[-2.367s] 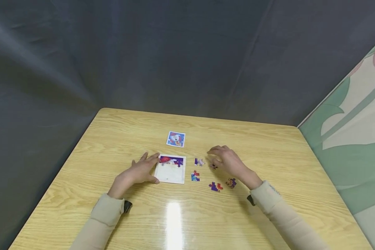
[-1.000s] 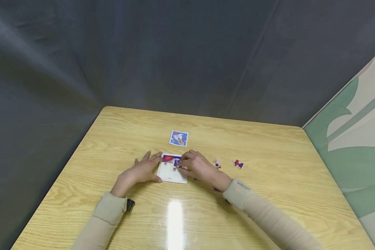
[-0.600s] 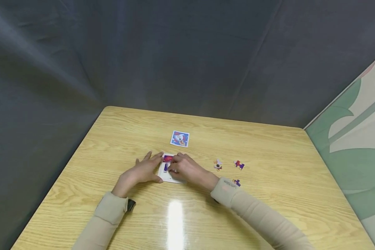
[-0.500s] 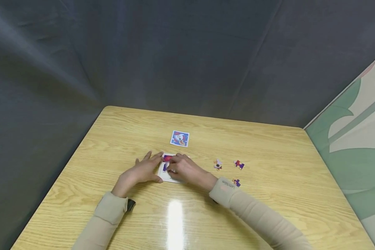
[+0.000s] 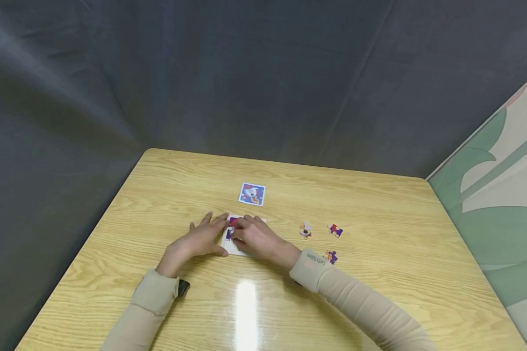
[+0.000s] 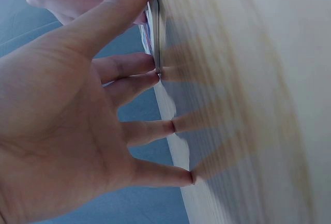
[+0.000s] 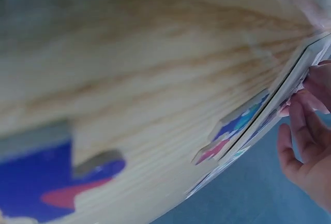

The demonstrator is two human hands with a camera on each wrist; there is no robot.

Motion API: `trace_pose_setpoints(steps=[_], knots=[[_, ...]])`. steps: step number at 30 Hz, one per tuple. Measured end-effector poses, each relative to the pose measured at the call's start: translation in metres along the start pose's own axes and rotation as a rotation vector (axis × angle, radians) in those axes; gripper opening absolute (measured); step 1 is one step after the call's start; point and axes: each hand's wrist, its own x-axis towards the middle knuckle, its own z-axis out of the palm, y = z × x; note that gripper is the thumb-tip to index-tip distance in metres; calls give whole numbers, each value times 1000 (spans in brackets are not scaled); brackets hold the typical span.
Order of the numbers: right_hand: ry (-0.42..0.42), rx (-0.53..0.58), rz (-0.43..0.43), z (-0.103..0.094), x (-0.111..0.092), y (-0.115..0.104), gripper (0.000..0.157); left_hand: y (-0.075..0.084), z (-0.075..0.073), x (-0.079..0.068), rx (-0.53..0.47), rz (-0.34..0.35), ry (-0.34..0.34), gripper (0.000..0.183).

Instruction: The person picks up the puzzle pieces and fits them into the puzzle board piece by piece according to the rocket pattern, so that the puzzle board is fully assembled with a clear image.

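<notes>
A shallow white puzzle tray lies on the table, with red and purple pieces along its far side. Against its left edge rests my left hand, thumb and fingers straight and spread. In the left wrist view, its fingertips touch the tabletop. Over the tray, my right hand pinches a purple-and-white jigsaw piece near the left side. That hand covers much of the tray. A blue-and-red piece lies beside the tray in the right wrist view, hidden from the head view.
Loose jigsaw pieces lie to the right: a white one, a red-and-purple one and an orange-and-purple one. A square picture card lies behind the tray. Dark cloth hangs beyond the wooden table.
My right hand has come from the loose pieces on the right to the tray with a jigsaw piece, and shifted further left across it. My left hand has stayed at the tray's edge.
</notes>
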Motion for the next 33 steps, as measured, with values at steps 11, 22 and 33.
trace_pose_setpoints(steps=[11, 22, 33], knots=[[27, -38, 38, 1, -1, -2, 12, -2, 1, 2, 13, 0, 2, 89], [52, 21, 25, 2, -1, 1, 11, -1, 1, 1, 3, 2, 3, 87], [33, 11, 29, 3, -1, 7, 15, -2, 1, 2, 9, -5, 4, 84]])
